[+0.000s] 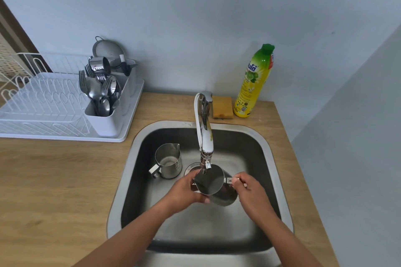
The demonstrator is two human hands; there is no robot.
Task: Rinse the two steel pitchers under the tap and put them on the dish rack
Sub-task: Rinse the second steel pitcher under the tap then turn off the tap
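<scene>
One steel pitcher (213, 186) hangs tilted over the sink (265, 149), its mouth just under the tap (205, 136) spout. My left hand (184, 191) grips its body on the left side. My right hand (249, 188) pinches its handle on the right. A second steel pitcher (168, 161) stands upright on the sink floor to the left, apart from both hands. The white dish rack (43, 104) sits on the counter at the left.
A cutlery holder (108, 119) full of forks and spoons stands at the rack's right end, with a strainer behind it. A yellow sponge (222, 107) and a dish soap bottle (255, 82) stand behind the sink. The wooden counter (54, 180) surrounds the sink.
</scene>
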